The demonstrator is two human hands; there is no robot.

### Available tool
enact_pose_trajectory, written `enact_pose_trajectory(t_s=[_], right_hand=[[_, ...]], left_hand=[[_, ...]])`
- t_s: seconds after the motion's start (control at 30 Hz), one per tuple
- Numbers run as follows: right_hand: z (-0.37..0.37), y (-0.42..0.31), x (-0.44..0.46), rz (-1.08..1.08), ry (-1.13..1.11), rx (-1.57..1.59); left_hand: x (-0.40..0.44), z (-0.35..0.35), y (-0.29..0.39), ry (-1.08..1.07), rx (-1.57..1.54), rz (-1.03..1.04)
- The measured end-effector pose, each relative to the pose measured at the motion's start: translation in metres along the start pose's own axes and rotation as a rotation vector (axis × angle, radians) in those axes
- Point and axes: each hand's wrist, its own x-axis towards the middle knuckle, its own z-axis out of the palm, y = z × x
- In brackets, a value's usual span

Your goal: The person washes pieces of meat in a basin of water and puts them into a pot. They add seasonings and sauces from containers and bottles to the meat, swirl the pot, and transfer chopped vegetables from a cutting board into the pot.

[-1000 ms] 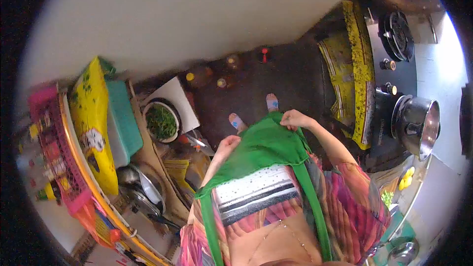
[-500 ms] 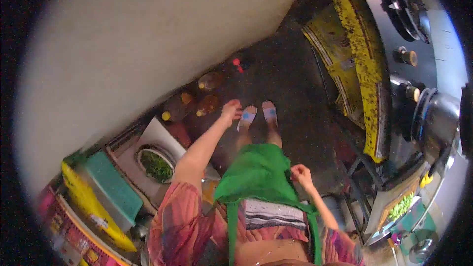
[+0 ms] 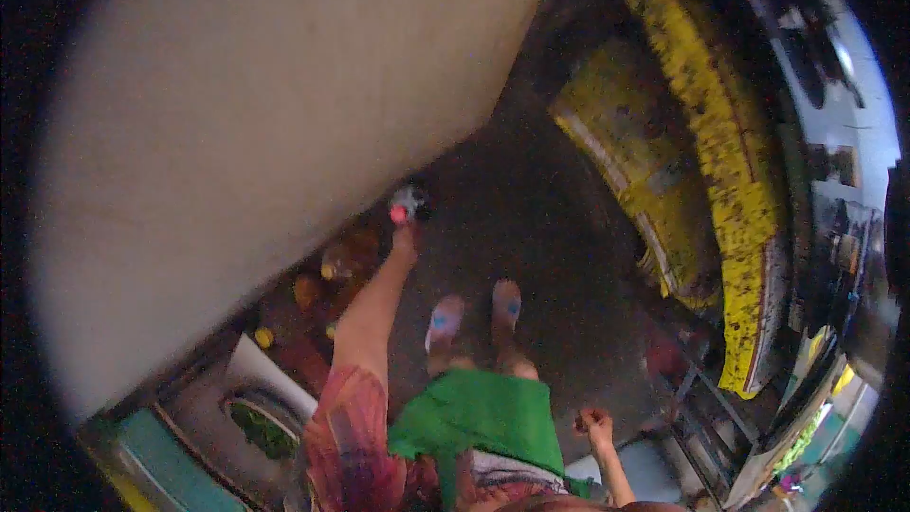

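Note:
My left arm is stretched forward and down along the wall. At its end my left hand [image 3: 405, 241] meets a small object with a bright red part and a pale, rounded top [image 3: 411, 199], low by the wall. Motion smears the fingers there, so whether they grip it is unclear. Out to the right, beside the green apron [image 3: 483, 414], hangs my right hand [image 3: 594, 424]. Its fingers are loosely curled, and nothing shows in them. Below, my two feet in pale sandals [image 3: 444, 320] stand on the dark floor.
Several bottles with yellow caps [image 3: 264, 336] stand along the wall [image 3: 275, 114]. A bowl of green leaves [image 3: 261, 431] is at the lower left. Stained yellow sheets [image 3: 725, 180] hang at the right, below a counter [image 3: 834, 118]. A dark metal frame [image 3: 706, 408] stands at the lower right.
My left hand has reached farther forward and left, to the object with the red part. The view has shifted, and my right hand now sits lower in it.

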Motion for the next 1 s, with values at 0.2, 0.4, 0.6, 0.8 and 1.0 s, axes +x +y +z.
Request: enact_pose_trajectory(t_s=[0.2,0.4,0.6,0.8,1.0], right_hand=[[0.06,-0.162,-0.033,-0.59,0.025,-0.488],[0.115,-0.394,-0.163,-1.091,0.069,-0.523],[0.06,-0.455,-0.274,-1.539,0.416,-0.735],[-0.031,-0.459,-0.346,-1.752,0.76,-0.698],[-0.123,-0.497,-0.34,-2.393,0.688,-0.479]], left_hand=[[-0.157,0.032,0.09,-0.083,1.098,0.447],[-0.361,0.052,0.177,-0.487,1.063,0.433],[-0.552,0.133,0.235,-0.673,0.716,0.566],[-0.664,0.193,0.266,-0.834,0.657,0.606],[-0.731,0.272,0.303,-1.039,0.82,0.583]])
